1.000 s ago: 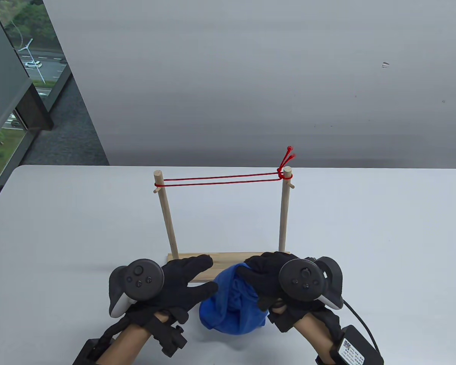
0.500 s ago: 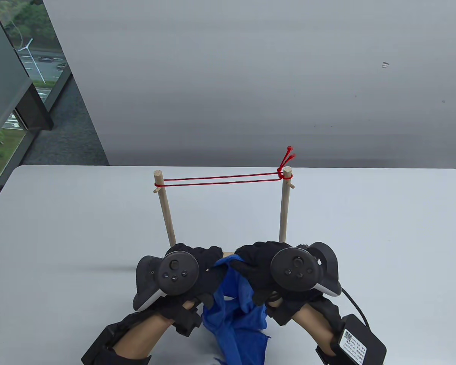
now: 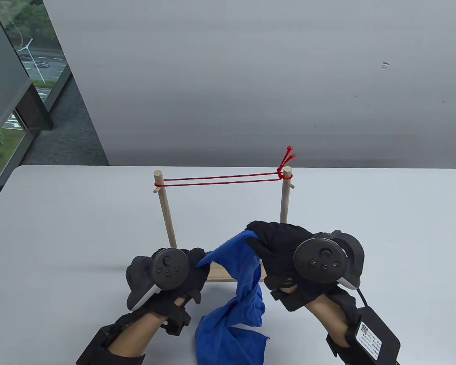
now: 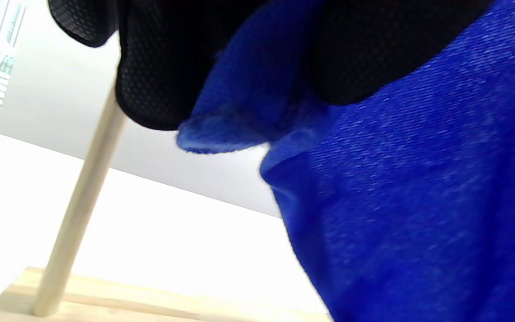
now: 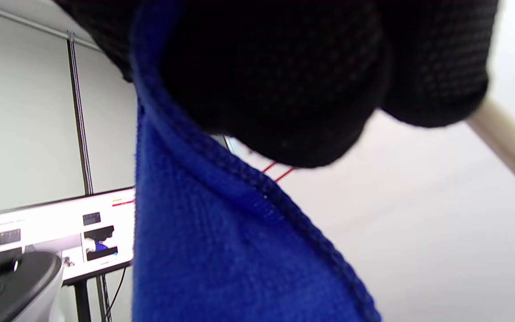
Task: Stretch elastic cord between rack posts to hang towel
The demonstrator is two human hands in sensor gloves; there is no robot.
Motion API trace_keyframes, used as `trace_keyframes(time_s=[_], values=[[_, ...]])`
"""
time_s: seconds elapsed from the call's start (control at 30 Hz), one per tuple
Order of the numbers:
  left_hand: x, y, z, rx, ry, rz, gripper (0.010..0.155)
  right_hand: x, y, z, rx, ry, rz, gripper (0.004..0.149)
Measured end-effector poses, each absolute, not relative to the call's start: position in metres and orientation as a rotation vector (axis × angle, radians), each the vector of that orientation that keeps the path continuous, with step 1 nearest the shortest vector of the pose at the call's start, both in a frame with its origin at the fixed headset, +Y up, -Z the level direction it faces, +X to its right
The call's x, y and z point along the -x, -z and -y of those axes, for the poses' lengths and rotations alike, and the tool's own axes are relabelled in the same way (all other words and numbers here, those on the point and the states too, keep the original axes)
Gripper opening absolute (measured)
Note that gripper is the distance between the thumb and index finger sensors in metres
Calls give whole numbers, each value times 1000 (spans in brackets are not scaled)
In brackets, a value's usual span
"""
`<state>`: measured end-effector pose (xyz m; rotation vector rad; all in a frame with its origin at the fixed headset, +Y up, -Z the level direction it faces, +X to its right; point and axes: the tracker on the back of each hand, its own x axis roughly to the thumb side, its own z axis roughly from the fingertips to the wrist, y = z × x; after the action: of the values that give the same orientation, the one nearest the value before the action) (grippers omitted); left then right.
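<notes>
A wooden rack (image 3: 220, 273) has a left post (image 3: 166, 216) and a right post (image 3: 285, 199). A red elastic cord (image 3: 220, 180) runs doubled between the post tops and is knotted at the right post. A blue towel (image 3: 239, 289) is lifted off the table in front of the rack. My left hand (image 3: 192, 266) pinches one towel edge (image 4: 239, 112) near the left post (image 4: 78, 205). My right hand (image 3: 268, 243) grips another towel edge (image 5: 204, 223), higher, near the right post (image 5: 512, 143). The rest of the towel hangs down to the table.
The white table (image 3: 60, 228) extends to both sides and behind the rack. A grey wall stands behind the table. A cable and black box (image 3: 372, 334) hang from my right forearm. A monitor (image 5: 52, 232) shows in the right wrist view.
Both hands have taken hold of the towel and lifted it from a bundle on the table. The right hand rose and moved right; the towel now spreads between the hands.
</notes>
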<state>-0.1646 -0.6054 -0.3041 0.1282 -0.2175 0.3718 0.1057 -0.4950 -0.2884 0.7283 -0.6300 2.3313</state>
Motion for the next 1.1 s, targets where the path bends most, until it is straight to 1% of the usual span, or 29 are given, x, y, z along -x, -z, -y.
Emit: trace_keyframes(time_s=[0.13, 0.23, 0.27, 0.37, 0.5, 0.67, 0.83, 0.97, 1.1], values=[[178, 304, 598, -161, -370, 187, 44, -118, 290, 486, -702, -2352, 663, 41], [190, 301, 584, -217, -359, 164, 44, -129, 293, 483, -671, -2371, 669, 40], [193, 299, 579, -253, -360, 156, 44, -132, 295, 483, -661, -2385, 657, 41], [202, 291, 558, -423, -367, 163, 43, -144, 299, 482, -612, -2384, 672, 41], [208, 284, 532, -528, -367, 180, 43, -153, 303, 480, -574, -2369, 633, 41], [208, 273, 499, -654, -308, 222, 42, -164, 310, 477, -573, -2245, 481, 41], [205, 270, 475, -704, -266, 253, 42, -167, 310, 466, -585, -2194, 492, 42], [205, 270, 461, -730, -244, 272, 42, -167, 310, 456, -628, -2138, 469, 42], [202, 269, 445, -754, -228, 299, 42, -168, 310, 445, -643, -2105, 522, 42]])
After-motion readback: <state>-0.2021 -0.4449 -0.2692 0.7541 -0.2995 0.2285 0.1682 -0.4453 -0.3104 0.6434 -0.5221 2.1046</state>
